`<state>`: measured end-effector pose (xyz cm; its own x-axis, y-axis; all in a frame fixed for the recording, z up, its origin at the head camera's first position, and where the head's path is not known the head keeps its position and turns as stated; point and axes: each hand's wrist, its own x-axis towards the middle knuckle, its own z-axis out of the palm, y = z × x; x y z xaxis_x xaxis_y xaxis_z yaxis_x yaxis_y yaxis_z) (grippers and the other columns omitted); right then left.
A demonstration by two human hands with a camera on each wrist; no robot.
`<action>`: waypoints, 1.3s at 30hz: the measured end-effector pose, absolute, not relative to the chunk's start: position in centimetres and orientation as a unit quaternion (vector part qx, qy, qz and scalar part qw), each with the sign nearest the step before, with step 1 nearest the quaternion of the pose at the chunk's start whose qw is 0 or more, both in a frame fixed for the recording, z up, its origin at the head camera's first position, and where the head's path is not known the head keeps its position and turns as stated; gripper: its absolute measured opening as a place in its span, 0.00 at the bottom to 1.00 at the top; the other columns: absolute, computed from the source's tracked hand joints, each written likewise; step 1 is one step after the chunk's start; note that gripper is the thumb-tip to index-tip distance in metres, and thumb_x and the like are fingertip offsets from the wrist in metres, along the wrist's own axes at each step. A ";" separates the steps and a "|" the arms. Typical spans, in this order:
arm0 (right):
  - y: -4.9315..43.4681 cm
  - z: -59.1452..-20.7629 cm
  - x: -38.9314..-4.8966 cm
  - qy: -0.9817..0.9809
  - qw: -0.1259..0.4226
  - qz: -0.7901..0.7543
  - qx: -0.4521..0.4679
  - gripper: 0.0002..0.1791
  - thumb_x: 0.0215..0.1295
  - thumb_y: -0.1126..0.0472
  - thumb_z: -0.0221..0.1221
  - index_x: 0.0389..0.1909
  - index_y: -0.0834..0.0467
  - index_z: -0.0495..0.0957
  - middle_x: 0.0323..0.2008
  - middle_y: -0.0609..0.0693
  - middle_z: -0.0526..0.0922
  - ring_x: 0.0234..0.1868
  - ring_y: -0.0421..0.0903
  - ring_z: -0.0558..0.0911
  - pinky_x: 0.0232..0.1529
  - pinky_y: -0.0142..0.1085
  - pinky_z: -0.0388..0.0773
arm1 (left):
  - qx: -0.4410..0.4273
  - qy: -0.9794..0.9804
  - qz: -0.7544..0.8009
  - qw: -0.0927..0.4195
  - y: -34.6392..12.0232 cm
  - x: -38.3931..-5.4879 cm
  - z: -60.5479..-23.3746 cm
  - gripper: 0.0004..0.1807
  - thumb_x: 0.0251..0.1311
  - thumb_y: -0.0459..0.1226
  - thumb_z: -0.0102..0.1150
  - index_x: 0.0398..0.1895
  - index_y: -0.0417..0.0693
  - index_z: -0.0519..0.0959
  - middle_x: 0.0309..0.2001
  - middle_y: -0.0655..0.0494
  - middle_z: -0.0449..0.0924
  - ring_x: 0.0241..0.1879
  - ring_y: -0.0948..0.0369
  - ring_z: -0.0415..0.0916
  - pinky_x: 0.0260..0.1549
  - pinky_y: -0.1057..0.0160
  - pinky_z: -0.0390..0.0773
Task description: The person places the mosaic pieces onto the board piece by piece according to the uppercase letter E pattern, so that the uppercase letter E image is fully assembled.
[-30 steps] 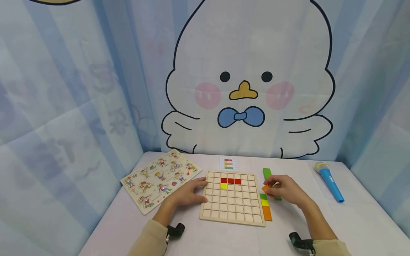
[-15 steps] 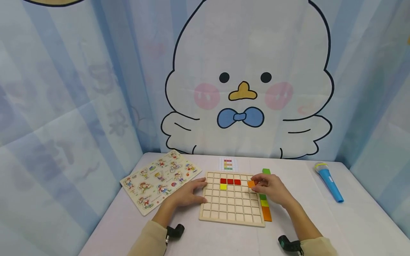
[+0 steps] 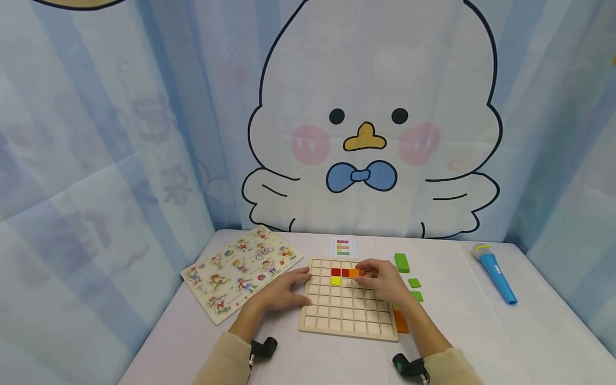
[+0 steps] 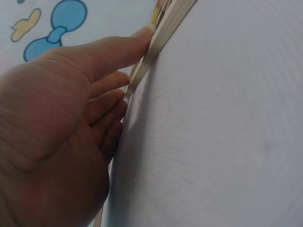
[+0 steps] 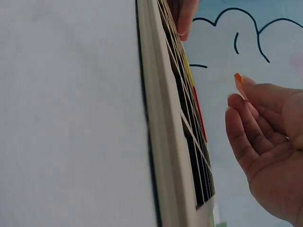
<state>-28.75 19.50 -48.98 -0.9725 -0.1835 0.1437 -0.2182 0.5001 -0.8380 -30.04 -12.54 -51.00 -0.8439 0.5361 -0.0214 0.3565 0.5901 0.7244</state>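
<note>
A wooden grid board (image 3: 348,315) lies flat on the table. Red tiles (image 3: 336,272) and a yellow tile (image 3: 336,281) sit in its upper cells. My right hand (image 3: 385,280) pinches an orange square tile (image 3: 354,272) between thumb and fingertips. The right wrist view shows this orange tile (image 5: 239,85) held apart from the board, above its surface. From the head it overlaps the right end of the red row, hiding a red tile. At the board's left edge rests my left hand (image 3: 281,290), thumb and fingertips (image 4: 144,35) touching the rim, fingers fairly straight.
Green tiles (image 3: 401,262) and orange pieces (image 3: 401,321) lie right of the board, partly behind my right forearm. A small pattern card (image 3: 343,247) is beyond it. A picture puzzle board (image 3: 240,272) lies left, a blue toy microphone (image 3: 495,275) far right.
My right hand has carried the orange tile leftward from beside the green tiles to above the board's upper cells. The left hand has stayed at the left edge.
</note>
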 end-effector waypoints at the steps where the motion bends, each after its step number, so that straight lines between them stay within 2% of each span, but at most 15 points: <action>1: 19.2 -49.0 -28.8 -0.865 0.017 0.488 0.117 0.16 0.66 0.61 0.70 0.52 0.62 0.84 0.37 0.51 0.85 0.35 0.44 0.80 0.37 0.26 0.81 | 0.252 0.884 0.376 0.120 -12.5 -30.0 -51.0 0.40 0.62 0.49 0.72 0.75 0.49 0.71 0.81 0.54 0.59 0.82 0.50 0.52 0.81 0.42 0.53; 8: 17.4 -49.4 -28.9 -0.848 0.010 0.518 0.112 0.15 0.64 0.62 0.72 0.50 0.62 0.85 0.37 0.51 0.85 0.35 0.45 0.81 0.36 0.27 0.81 | 0.249 0.885 0.373 0.121 -12.5 -30.0 -51.0 0.39 0.62 0.49 0.72 0.75 0.49 0.71 0.82 0.54 0.59 0.82 0.49 0.52 0.80 0.41 0.53; 16: 16.5 -50.4 -29.1 -0.846 -0.043 0.516 0.127 0.12 0.63 0.62 0.72 0.45 0.61 0.84 0.35 0.51 0.83 0.33 0.46 0.80 0.30 0.28 0.81 | 0.252 0.885 0.372 0.122 -12.5 -30.0 -50.9 0.39 0.62 0.48 0.72 0.75 0.50 0.72 0.81 0.54 0.60 0.82 0.50 0.53 0.80 0.42 0.53; 29: 15.5 -50.3 -28.9 -0.881 -0.033 0.451 0.140 0.11 0.62 0.61 0.73 0.43 0.58 0.85 0.32 0.47 0.81 0.34 0.45 0.77 0.35 0.31 0.75 | 0.251 0.882 0.379 0.122 -12.5 -30.1 -50.9 0.39 0.62 0.49 0.72 0.75 0.50 0.71 0.81 0.54 0.60 0.82 0.49 0.52 0.80 0.41 0.53; 39: 15.2 -50.2 -28.8 -0.893 -0.032 0.423 0.152 0.11 0.59 0.62 0.75 0.39 0.57 0.85 0.30 0.46 0.81 0.32 0.43 0.77 0.33 0.30 0.74 | 0.253 0.885 0.371 0.120 -12.5 -30.2 -51.0 0.39 0.62 0.50 0.72 0.75 0.50 0.71 0.81 0.54 0.60 0.82 0.49 0.52 0.80 0.41 0.53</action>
